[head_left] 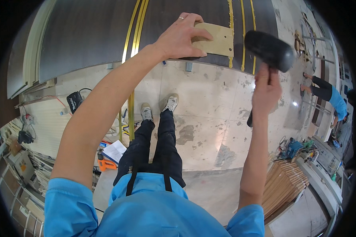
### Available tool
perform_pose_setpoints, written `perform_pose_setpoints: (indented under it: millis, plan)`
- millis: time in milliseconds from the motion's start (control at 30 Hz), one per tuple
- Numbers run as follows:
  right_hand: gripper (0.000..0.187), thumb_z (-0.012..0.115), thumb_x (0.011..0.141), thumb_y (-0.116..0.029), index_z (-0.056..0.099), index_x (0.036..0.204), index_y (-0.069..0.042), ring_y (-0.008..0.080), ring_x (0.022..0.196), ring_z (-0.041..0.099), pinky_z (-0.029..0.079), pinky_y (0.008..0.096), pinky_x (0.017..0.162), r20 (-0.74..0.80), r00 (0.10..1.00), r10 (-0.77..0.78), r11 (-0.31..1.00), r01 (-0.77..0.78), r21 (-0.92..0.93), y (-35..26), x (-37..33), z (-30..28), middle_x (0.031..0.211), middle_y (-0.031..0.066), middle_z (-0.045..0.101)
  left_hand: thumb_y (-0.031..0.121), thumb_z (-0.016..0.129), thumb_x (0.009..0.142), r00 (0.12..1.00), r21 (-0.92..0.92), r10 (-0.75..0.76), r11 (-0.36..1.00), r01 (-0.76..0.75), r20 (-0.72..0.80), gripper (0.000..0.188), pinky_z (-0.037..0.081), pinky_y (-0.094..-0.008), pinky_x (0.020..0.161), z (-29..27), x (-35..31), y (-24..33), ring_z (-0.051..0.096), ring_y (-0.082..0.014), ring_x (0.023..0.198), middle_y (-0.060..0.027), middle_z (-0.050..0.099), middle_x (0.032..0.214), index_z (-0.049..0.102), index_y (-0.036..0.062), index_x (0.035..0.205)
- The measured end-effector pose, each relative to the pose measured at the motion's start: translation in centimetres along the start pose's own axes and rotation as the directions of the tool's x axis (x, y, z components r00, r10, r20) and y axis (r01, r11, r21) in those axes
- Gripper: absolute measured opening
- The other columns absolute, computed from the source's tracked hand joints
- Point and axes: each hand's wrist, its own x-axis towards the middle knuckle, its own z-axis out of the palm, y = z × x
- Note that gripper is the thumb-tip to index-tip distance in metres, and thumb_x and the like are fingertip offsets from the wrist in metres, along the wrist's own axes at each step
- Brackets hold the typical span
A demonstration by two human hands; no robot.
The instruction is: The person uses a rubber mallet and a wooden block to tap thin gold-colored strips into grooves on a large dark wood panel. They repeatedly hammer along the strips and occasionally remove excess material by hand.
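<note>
My left hand point(186, 37) grips a flat beige block point(219, 39), thumb at its near edge and fingers over its top. The block lies on a dark panel point(87, 31), its right edge against a gold strip point(231, 15) with rough yellowish edges. More gold strips point(135, 31) run across the panel left of my hand, and two run to the right of the block. In my right hand point(267, 89) is a black rubber mallet point(269, 49), fingers wrapped round its handle. The mallet's head is raised to the right of the block, apart from it.
An orange drill point(106, 164) and white papers point(114, 151) lie low left. A black tool case point(74, 102) stands on the floor left of my feet. Stacked wooden slats point(284, 183) and a blue machine point(292, 148) sit at right. Another person point(338, 104) bends far right.
</note>
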Motion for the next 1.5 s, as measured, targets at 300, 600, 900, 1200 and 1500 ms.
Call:
perform_pose_setpoints:
  millis: [300, 600, 900, 1200, 1500]
  plan:
    - [0.024, 0.070, 0.106, -0.023, 0.075, 0.115, 0.000, 0.0173, 0.065, 0.053, 0.046, 0.0316, 0.063, 0.062, 0.990, -0.126, 0.984, 0.133, -0.119, -0.5, -1.1, 0.2, 0.075, 0.0120, 0.065, 0.034, 0.092, 0.072, 1.000, 0.011, 0.007, 1.000, -0.007, -0.017, 0.049, 0.048, -0.0419, 0.117, -0.2, -0.3, 0.4, 0.048, -0.0305, 0.142, -0.0103, 0.055, 0.143, 0.082, 0.0268, 0.119]
    - [0.026, 0.070, 0.107, -0.025, 0.075, 0.110, 0.000, 0.0070, 0.061, 0.049, 0.037, 0.0264, 0.055, 0.097, 0.987, 0.126, 0.991, -0.130, 0.035, 0.5, -0.7, -0.4, 0.069, 0.0005, 0.058, 0.037, 0.092, 0.072, 0.999, 0.013, 0.033, 0.999, -0.033, -0.016, 0.051, 0.050, -0.0443, 0.113, -0.2, -0.6, 0.5, 0.048, -0.0336, 0.139, -0.0106, 0.053, 0.145, 0.081, 0.0294, 0.121]
    - [0.027, 0.070, 0.108, -0.025, 0.074, 0.107, 0.001, 0.0078, 0.063, 0.052, 0.042, 0.0277, 0.057, -0.048, 0.993, -0.106, 0.993, 0.104, -0.052, 1.5, -4.3, -0.9, 0.071, -0.0005, 0.061, 0.035, 0.093, 0.072, 0.998, 0.028, 0.064, 0.998, -0.064, 0.028, 0.055, 0.050, -0.0451, 0.113, -0.2, -2.2, 1.7, 0.051, -0.0360, 0.135, -0.0112, 0.056, 0.141, 0.080, 0.0315, 0.125]
    - [0.017, 0.067, 0.104, -0.017, 0.068, 0.099, -0.001, 0.0064, 0.053, 0.044, 0.032, 0.0241, 0.048, 0.134, 0.905, 0.404, 0.789, -0.419, 0.449, 0.6, -4.1, -3.2, 0.066, -0.0021, 0.052, 0.032, 0.091, 0.076, 0.999, 0.093, 0.038, 0.995, -0.035, -0.030, 0.061, 0.046, -0.0501, 0.118, -0.1, -3.5, 3.0, 0.048, -0.0419, 0.141, -0.0156, 0.050, 0.152, 0.074, 0.0282, 0.135]
    - [0.020, 0.067, 0.101, -0.022, 0.058, 0.087, -0.013, 0.0127, 0.061, 0.055, 0.044, 0.0242, 0.054, 0.230, 0.646, 0.728, 0.254, -0.566, 0.784, 9.4, -0.4, -8.4, 0.079, 0.0037, 0.064, 0.012, 0.078, 0.095, 0.787, -0.557, -0.544, 0.765, 0.323, -0.291, 0.030, 0.057, -0.0309, 0.086, -1.8, -14.8, 7.8, 0.068, -0.0151, 0.089, -0.0054, 0.071, 0.110, 0.069, 0.0052, 0.123]
